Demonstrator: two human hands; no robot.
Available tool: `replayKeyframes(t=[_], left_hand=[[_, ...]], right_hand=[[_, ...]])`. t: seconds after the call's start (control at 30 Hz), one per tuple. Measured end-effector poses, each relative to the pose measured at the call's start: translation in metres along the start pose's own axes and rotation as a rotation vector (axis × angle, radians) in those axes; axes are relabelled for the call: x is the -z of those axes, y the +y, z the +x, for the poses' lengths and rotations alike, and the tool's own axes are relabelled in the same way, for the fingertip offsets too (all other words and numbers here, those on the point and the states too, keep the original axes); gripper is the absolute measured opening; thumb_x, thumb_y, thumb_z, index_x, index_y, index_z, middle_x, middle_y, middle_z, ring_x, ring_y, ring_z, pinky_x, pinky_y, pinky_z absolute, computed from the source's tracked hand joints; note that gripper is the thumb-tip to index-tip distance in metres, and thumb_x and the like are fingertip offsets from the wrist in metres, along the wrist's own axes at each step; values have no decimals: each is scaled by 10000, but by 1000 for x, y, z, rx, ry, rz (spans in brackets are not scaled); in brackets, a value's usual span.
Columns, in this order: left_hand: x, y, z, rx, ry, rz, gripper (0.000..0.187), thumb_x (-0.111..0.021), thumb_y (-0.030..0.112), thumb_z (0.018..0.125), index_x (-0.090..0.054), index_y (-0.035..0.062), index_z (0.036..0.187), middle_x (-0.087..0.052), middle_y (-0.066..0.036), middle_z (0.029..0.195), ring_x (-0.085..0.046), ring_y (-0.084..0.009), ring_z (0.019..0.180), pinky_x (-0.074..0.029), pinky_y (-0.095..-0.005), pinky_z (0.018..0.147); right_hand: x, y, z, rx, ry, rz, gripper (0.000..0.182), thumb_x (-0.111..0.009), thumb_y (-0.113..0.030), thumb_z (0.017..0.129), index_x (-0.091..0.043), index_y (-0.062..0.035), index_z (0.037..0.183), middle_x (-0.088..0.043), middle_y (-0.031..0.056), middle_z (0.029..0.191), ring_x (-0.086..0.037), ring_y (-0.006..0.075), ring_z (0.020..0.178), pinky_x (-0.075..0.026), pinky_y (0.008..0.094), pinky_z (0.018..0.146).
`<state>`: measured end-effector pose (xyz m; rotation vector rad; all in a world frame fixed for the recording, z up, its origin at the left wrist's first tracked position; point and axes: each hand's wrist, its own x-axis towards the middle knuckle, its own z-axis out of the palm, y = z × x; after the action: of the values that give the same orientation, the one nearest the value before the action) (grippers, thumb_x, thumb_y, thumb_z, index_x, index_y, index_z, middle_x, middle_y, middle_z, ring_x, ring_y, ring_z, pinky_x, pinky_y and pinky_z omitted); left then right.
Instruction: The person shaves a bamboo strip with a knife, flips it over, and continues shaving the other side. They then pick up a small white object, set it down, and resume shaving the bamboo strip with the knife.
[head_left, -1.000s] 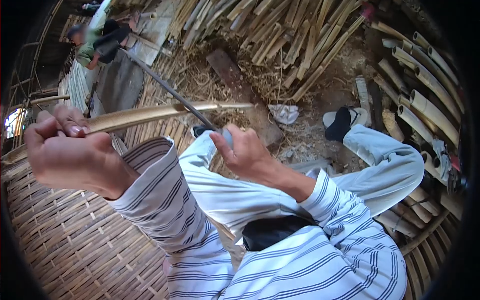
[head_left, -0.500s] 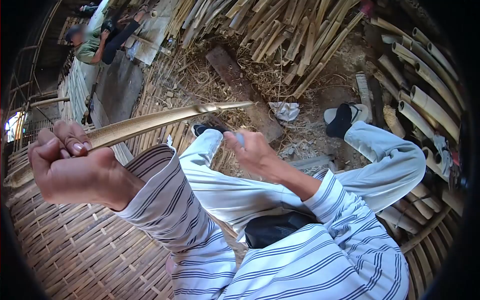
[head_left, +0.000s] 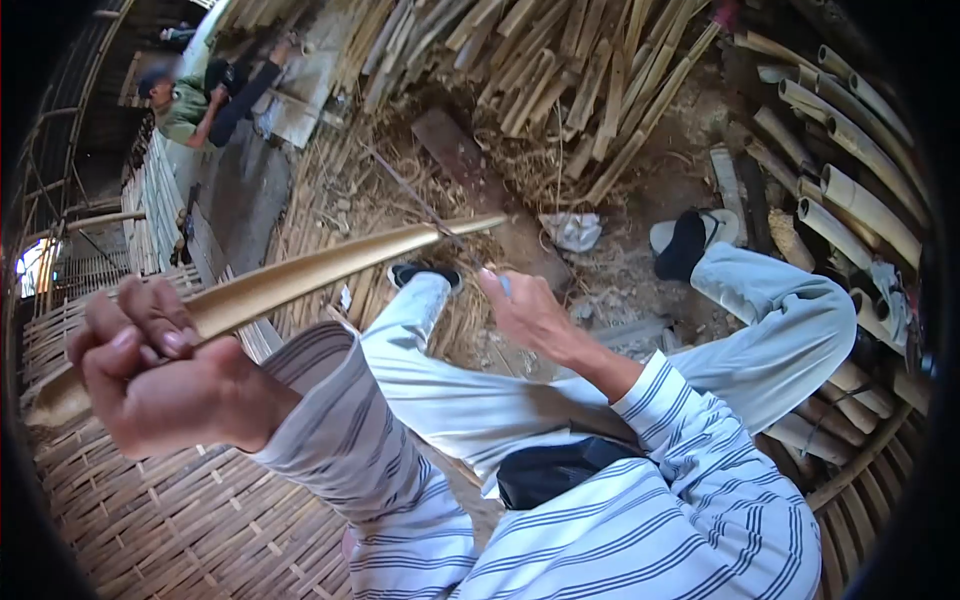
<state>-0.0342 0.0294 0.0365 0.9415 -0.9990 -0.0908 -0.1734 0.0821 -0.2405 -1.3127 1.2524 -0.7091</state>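
A split bamboo strip (head_left: 310,280) runs from the left side toward the middle, tapering to a pale far end. My left hand (head_left: 180,370) is closed around its near part, palm turned up. In my right hand (head_left: 530,318) is the handle of a knife, mostly covered by the fingers. The long thin knife blade (head_left: 408,192) points up and left, crossing the strip close to its tapered end. Whether the edge is cutting in cannot be made out.
Split bamboo pieces (head_left: 560,70) are piled at the top, above shavings and a dark plank (head_left: 455,150). Bamboo poles (head_left: 855,140) lie stacked at right. Woven bamboo matting (head_left: 200,510) spreads at lower left. Another person (head_left: 190,105) sits at upper left.
My left hand has moved slightly down and right with the bamboo strip. My right hand has shifted a little right, and more of the knife blade shows above the strip.
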Motion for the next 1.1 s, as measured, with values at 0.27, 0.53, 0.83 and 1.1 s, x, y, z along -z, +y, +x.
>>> replayKeyframes(t=[0.27,0.53,0.83,1.1], left_hand=[[18,1,4,3,-2,-50,171,-459,43,540,-307,99,595,-286,-23,555,-232,-102,420,-207,-234,364],[16,5,-2,-4,-65,-64,171,-467,51,539,-312,107,587,-282,-10,538,-233,-96,408,-205,-228,360],[18,5,-3,-38,-51,-3,145,-450,51,574,-320,112,588,-288,-4,536,-237,-92,394,-225,-226,345],[3,-3,7,-44,151,137,161,-402,-14,587,-295,106,592,-241,-12,567,-214,-102,436,-180,-248,387]], right_hand=[[-4,-18,-4,-78,-112,79,598,-436,-452,985,-530,51,675,-506,191,538,-524,249,529,-415,460,536],[4,-10,-9,-107,-67,-29,570,-465,-417,972,-541,79,702,-538,280,564,-567,380,509,-449,478,537],[-12,3,-22,-16,18,-39,563,-419,-411,980,-551,62,706,-553,269,604,-569,369,543,-446,479,566],[-17,21,-13,-143,-10,61,565,-443,-427,971,-548,52,691,-486,208,494,-482,280,454,-394,449,481]])
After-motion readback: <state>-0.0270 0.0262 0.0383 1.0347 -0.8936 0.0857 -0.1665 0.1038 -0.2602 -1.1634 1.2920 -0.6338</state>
